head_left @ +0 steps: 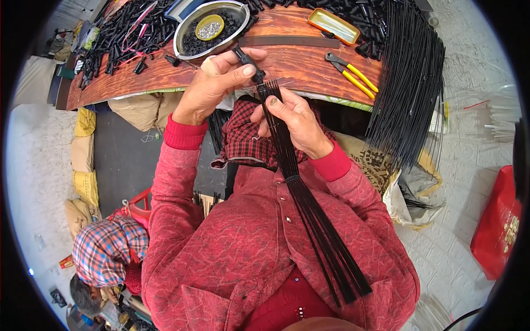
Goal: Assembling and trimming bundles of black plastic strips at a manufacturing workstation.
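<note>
so the thing being worked on is a bundle of thin black rods [298, 182], tied round the middle with a band and held upright against the person's chest, its top fanned out like a comb just this side of the wooden tabletop [287, 60]. the right hand [292, 118] is closed around the bundle a bit below that fanned top, thumb pressed on the front. the left hand [218, 83] sits just left of the rod tips and is pinched shut on a small black plastic piece [247, 59], with the piece right up against the ends of the rods. looks to me like the fitting step: a cap or joint going onto a rod tip. i'd say the next bit calls for lining the piece up with a single rod and keeping the rest of the bundle from splaying, since the tips sit very close together. beyond the bundle on the tabletop there's a metal bowl [185, 33] with dark bits inside, yellow-handled pliers [350, 71] to the right of the bundle top, and a big sheaf of black rods [411, 83] hanging off the tabletop's right end.
</note>
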Available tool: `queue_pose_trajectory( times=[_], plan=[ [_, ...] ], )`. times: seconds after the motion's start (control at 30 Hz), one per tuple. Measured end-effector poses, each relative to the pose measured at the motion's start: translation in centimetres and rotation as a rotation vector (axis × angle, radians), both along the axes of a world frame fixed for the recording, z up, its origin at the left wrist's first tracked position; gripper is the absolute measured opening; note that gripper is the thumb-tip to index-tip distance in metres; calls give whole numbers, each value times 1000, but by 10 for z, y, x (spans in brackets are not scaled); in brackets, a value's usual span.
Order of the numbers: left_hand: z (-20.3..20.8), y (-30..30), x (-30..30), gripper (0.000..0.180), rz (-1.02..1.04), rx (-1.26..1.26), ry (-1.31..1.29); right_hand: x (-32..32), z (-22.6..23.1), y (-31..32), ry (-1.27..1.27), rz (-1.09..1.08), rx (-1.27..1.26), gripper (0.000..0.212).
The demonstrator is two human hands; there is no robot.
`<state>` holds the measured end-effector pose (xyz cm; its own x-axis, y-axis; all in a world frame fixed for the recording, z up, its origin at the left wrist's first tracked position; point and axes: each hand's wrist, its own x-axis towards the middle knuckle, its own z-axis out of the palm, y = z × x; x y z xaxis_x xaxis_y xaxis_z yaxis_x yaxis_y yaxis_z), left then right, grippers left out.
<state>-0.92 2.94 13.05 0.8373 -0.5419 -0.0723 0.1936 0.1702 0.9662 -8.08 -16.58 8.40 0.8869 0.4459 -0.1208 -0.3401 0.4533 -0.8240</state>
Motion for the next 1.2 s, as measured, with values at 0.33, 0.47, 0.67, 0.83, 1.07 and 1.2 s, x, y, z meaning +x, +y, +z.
queue_pose_trajectory(
  times=[0.33, 0.47, 0.67, 0.83, 1.07, 1.2],
  plan=[
    [-3, 0, -1, 55, 16, -29, -79, 0, -4, 2, 9, 9, -10, 35],
    [-2, 1, -4, 56, 7, -67, -37, 1, -3, 3, 17, 2, -12, 36],
    [-7, -1, -2, 64, 67, 36, -17, 2, -2, 5, 12, 16, -21, 38],
    [-11, 2, -2, 58, 44, -100, -29, 1, -2, 6, 9, 27, -34, 40],
    [-11, 1, -4, 55, 36, -86, -6, 2, -3, 5, 23, 25, -25, 40],
    [-12, 0, -5, 55, 78, -16, -12, 2, -3, 6, 19, 30, -38, 40]
  ],
)
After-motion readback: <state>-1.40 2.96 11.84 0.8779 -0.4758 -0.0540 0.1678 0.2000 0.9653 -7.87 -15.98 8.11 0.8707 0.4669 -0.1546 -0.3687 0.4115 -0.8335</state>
